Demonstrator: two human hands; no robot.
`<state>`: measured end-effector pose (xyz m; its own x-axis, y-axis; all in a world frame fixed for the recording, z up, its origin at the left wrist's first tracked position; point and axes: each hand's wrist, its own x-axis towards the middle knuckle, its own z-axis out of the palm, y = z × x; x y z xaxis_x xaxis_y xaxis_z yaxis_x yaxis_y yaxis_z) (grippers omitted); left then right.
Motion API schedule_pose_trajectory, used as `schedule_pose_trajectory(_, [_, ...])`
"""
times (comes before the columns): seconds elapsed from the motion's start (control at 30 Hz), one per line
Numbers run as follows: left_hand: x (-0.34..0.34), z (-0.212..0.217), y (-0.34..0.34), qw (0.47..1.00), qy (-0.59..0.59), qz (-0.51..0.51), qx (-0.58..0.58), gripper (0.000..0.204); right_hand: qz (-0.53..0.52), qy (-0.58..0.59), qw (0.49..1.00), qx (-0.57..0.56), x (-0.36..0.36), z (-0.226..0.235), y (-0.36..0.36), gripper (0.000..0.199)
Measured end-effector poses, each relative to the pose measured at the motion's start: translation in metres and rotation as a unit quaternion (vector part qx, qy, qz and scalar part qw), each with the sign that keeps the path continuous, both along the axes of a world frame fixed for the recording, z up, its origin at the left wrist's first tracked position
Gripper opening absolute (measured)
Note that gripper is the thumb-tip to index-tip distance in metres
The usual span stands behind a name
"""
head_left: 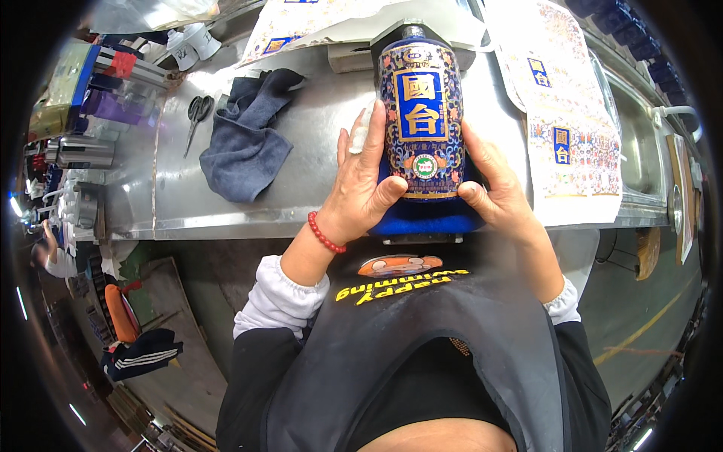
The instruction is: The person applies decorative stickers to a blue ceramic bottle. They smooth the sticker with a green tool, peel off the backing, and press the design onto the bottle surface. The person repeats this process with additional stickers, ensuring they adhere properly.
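Note:
A dark blue bottle (422, 166) with a colourful patterned label lies in front of me, its neck pointing away. Under it is a blue cushioned support (422, 226), mostly covered by the bottle. My left hand (360, 177) is against the bottle's left side, thumb on the lower label; one finger wears a white wrap. From the right, my right hand (498, 188) presses the lower side, with its thumb on the label's edge. Both hands are closed about the bottle. Printed label sheets (576, 169) lie right of my right hand.
A crumpled grey-blue cloth (248, 143) and black-handled scissors (198, 113) lie on the metal table (177, 196) at left. White bottles (192, 44) stand at the far left. More label sheets (301, 26) lie behind; a metal sink (640, 143) is at right.

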<state>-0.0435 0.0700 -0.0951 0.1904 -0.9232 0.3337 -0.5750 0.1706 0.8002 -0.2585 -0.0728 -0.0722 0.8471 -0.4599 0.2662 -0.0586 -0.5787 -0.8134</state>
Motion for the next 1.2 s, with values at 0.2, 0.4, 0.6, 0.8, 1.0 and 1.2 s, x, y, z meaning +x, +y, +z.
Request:
schedule_pose_trajectory(0.2, [-0.001, 0.011, 0.002, 1.0, 0.006, 0.02, 0.013, 0.11, 0.013, 0.023, 1.0, -0.013, -0.002, 0.017, -0.005, 0.075])
schedule_pose_trajectory(0.4, [0.0, 0.031, -0.012, 0.996, -0.072, 0.03, -0.033, 0.111, -0.06, 0.002, 0.991, -0.116, 0.014, 0.04, -0.013, 0.065])
schedule_pose_trajectory(0.6, [-0.004, 0.031, -0.024, 0.997, 0.073, -0.005, -0.014, 0.11, -0.049, 0.006, 0.996, -0.078, 0.031, 0.027, -0.01, 0.071])
schedule_pose_trajectory(0.8, [-0.004, 0.028, -0.024, 0.997, 0.078, -0.003, -0.008, 0.109, -0.042, 0.024, 0.999, -0.021, 0.029, 0.027, -0.008, 0.076])
schedule_pose_trajectory(1.0, [0.006, 0.034, -0.026, 0.996, 0.089, 0.005, -0.008, 0.11, -0.061, 0.02, 0.996, -0.054, 0.026, 0.037, -0.019, 0.075])
schedule_pose_trajectory(1.2, [0.024, 0.035, -0.038, 0.997, -0.078, -0.002, -0.027, 0.107, -0.04, 0.037, 0.998, -0.038, 0.046, 0.093, -0.031, 0.029])
